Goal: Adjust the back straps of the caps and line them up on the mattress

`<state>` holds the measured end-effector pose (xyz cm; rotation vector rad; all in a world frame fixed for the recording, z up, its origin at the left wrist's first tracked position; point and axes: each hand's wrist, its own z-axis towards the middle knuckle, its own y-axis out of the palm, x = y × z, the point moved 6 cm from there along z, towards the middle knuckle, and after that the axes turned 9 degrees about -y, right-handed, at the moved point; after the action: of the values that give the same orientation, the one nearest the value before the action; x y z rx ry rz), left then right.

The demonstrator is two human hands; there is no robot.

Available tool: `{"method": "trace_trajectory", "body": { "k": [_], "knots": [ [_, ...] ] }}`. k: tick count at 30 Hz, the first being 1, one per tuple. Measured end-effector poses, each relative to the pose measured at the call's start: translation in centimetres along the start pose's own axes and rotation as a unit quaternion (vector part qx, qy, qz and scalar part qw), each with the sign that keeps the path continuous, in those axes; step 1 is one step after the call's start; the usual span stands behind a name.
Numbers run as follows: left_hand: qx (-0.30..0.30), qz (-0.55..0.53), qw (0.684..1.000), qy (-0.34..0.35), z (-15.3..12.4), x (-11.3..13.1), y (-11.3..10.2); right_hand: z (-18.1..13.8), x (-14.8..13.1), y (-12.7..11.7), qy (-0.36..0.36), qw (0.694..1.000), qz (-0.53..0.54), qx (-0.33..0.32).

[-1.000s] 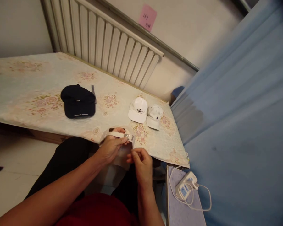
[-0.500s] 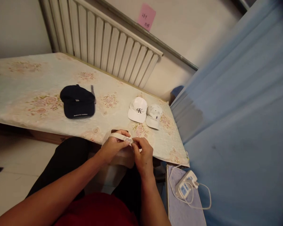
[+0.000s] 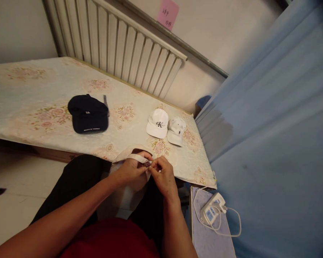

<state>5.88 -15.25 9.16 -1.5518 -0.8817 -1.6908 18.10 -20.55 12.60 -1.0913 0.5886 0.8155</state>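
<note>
A beige cap (image 3: 125,199) lies upside down in my lap at the table's front edge. My left hand (image 3: 129,171) grips its back strap (image 3: 134,157), thumb and fingers closed round it. My right hand (image 3: 163,175) pinches the strap's small metal buckle (image 3: 147,163) where the two hands meet. On the table beyond lie a dark navy cap (image 3: 88,114), a white cap with a black logo (image 3: 157,123), and a second white cap (image 3: 176,130) touching it on the right.
The table (image 3: 29,93) has a pale floral cloth. A white radiator (image 3: 123,46) runs along the wall behind it. A blue curtain (image 3: 271,125) hangs at the right. A white power strip with its cable (image 3: 212,213) sits on a small grey surface low right.
My right hand has moved up from below the cap to the strap's buckle and now pinches it. The strap and both hands have shifted slightly lower.
</note>
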Motion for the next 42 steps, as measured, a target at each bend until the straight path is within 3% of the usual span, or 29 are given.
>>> {"method": "trace_trajectory", "body": {
  "k": [10, 19, 25, 31, 36, 39, 42],
  "knots": [
    [-0.007, -0.006, 1.0, -0.015, -0.1, -1.4, 0.1, -0.5, -0.7, 0.4, -0.063, 0.996, -0.066, 0.02],
    [0.038, 0.022, 0.999, -0.033, -0.3, -2.6, 0.1, -0.9, -0.8, 1.5, -0.087, 0.985, -0.141, 0.057],
    [0.073, 0.049, 0.996, 0.003, -0.3, -1.9, -0.2, -0.9, -0.7, 2.1, -0.105, 0.978, -0.159, 0.085],
    [0.05, 0.029, 0.998, 0.019, -0.4, -0.8, -0.2, -0.2, 0.4, 1.6, 0.016, 0.998, -0.048, 0.045],
    [0.038, 0.033, 0.998, 0.026, -0.4, 0.0, -0.1, 0.2, 2.2, 1.9, 0.105, 0.987, 0.123, 0.012],
    [0.029, 0.056, 0.998, 0.027, -0.4, -0.4, 0.0, 0.2, 3.2, 2.5, 0.134, 0.973, 0.187, 0.005],
    [0.02, 0.004, 1.0, -0.018, -0.2, -1.7, -0.2, -0.1, 3.3, 2.6, 0.14, 0.973, 0.185, 0.016]
  ]
}}
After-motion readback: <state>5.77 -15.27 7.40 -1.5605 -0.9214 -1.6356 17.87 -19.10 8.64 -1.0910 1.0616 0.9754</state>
